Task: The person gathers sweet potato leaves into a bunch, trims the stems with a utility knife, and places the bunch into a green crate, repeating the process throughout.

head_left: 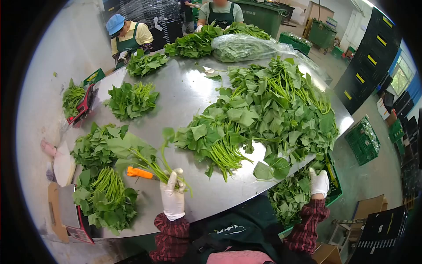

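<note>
Steel worktable (178,81), one, bearing leafy greens in several lots. Left hand (172,198), white-gloved, closed around the lower stems of a small bunch of leafy stems (151,162); the bunch slants up and leftward above the near part of the tabletop, its leaves away from the wearer. Orange-handled tool (140,172), one, just beside that hand, partly covered by it. Right hand (319,182), likewise gloved, fingers curled, at the greens in the crate (290,198) past the table's near right edge; whether it grips anything, one cannot tell. Green crate (337,182), holding those greens, partly hidden by the table. Large heap of greens (272,110), spread over the right half of the table; at its near left side, a bunch (222,154) with stems pointing toward the wearer. Tidy bundles along the left side: near one (107,198), stems uppermost; second (94,145), touching it; third (132,99) farther off; fourth (147,63) beyond. Clear plastic bag (241,47), filled with greens, at the far side. Co-workers, two, at the far edge: one in a blue hat (116,24), one in a dark apron (220,18).
</note>
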A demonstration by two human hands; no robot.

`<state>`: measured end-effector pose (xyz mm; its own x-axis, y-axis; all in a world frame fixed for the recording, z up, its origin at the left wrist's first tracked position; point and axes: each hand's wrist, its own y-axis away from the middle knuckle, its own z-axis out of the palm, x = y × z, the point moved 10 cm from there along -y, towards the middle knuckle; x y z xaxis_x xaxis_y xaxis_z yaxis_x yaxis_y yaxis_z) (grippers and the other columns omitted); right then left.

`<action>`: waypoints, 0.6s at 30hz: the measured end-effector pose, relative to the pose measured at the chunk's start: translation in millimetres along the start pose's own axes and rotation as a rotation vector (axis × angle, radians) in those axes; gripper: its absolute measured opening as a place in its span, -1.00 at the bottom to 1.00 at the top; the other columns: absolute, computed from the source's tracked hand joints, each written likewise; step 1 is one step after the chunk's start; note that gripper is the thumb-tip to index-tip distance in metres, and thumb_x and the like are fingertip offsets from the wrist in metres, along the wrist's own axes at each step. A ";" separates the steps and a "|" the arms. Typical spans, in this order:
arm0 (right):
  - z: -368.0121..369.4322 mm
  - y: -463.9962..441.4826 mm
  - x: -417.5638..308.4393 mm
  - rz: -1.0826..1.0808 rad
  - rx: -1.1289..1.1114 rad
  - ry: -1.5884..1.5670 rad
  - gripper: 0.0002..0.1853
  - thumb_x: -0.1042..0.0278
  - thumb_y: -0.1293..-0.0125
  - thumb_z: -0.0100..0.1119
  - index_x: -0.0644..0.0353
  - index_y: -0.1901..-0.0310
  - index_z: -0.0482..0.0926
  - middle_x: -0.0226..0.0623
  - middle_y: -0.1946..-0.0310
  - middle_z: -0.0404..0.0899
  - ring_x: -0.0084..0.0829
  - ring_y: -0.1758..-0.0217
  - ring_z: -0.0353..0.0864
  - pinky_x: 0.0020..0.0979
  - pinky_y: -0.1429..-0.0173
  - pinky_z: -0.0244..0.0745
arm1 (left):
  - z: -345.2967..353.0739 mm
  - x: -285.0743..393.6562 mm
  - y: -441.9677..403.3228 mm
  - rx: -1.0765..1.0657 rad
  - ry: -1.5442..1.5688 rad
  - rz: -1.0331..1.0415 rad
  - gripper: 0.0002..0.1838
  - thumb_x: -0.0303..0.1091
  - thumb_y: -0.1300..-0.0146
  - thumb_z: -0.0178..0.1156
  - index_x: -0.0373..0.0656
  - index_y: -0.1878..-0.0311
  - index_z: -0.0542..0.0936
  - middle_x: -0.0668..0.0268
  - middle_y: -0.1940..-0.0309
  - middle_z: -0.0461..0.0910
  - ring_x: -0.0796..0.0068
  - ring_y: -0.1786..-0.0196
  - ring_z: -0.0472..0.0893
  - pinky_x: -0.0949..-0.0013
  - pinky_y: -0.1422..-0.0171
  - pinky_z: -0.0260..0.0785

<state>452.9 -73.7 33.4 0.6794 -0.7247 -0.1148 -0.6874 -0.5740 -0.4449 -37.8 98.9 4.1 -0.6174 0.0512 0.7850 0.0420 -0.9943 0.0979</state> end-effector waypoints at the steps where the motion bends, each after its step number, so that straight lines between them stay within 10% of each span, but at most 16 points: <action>1: -2.8 -1.6 -5.3 -0.003 0.004 0.002 -0.55 -0.04 -0.23 0.12 0.31 0.34 0.46 -0.07 0.50 0.54 -0.06 0.56 0.52 -0.19 0.44 0.41 | -4.7 -1.4 -1.1 -0.005 0.003 0.002 -0.86 -0.38 -0.29 0.10 -0.10 0.11 0.42 0.30 0.31 0.51 0.65 0.44 0.40 0.60 0.43 0.22; 3: 30.7 13.7 -34.2 0.114 -0.392 -0.472 -0.62 0.05 -0.26 0.13 0.31 0.30 0.50 -0.12 0.58 0.55 -0.18 0.53 0.58 -0.29 0.49 0.42 | -5.4 -10.9 -3.7 -0.078 0.039 -0.019 -0.79 -0.40 -0.28 0.12 -0.12 0.04 0.41 0.32 0.34 0.49 0.64 0.41 0.40 0.56 0.39 0.23; 5: 14.9 33.5 -115.9 -0.188 -0.316 -0.627 -0.65 0.06 -0.26 0.12 0.25 0.37 0.52 -0.13 0.59 0.53 -0.08 0.53 0.54 -0.25 0.48 0.42 | 1.0 -15.1 -2.5 -0.156 0.069 -0.040 -0.73 -0.41 -0.26 0.13 -0.14 -0.02 0.40 0.34 0.37 0.47 0.63 0.38 0.40 0.53 0.36 0.24; 13: 48.4 94.6 -293.9 -0.792 -0.454 -0.454 -0.77 0.21 -0.18 0.11 0.21 0.46 0.44 -0.14 0.61 0.46 -0.08 0.49 0.52 -0.14 0.35 0.42 | 9.4 -35.2 15.0 -0.183 0.063 -0.242 -0.53 -0.45 -0.29 0.06 -0.14 -0.27 0.28 0.37 0.29 0.45 0.50 0.23 0.48 0.43 0.18 0.37; 17: 27.1 84.1 -297.6 -0.873 -0.438 -0.511 -0.72 0.20 -0.25 0.10 0.20 0.50 0.43 -0.28 0.71 0.42 -0.22 0.63 0.47 -0.24 0.46 0.40 | -26.6 -43.3 12.8 -0.108 0.069 -0.317 -0.59 -0.43 -0.33 0.02 -0.09 -0.24 0.30 0.36 0.26 0.44 0.57 0.37 0.43 0.60 0.46 0.26; 18: 21.6 73.5 -289.6 -0.625 -0.730 -0.923 -0.70 0.18 -0.30 0.07 0.20 0.50 0.43 -0.34 0.71 0.42 -0.36 0.67 0.43 -0.33 0.51 0.36 | -32.8 -42.7 9.2 -0.102 0.121 -0.292 -0.61 -0.42 -0.34 0.01 -0.09 -0.23 0.31 0.36 0.25 0.43 0.60 0.41 0.40 0.62 0.49 0.23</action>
<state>211.1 102.2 14.8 0.6533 0.0896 -0.7517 0.0196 -0.9946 -0.1015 -36.8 84.5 -48.6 -0.6807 0.3297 0.6541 -0.2257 -0.9439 0.2410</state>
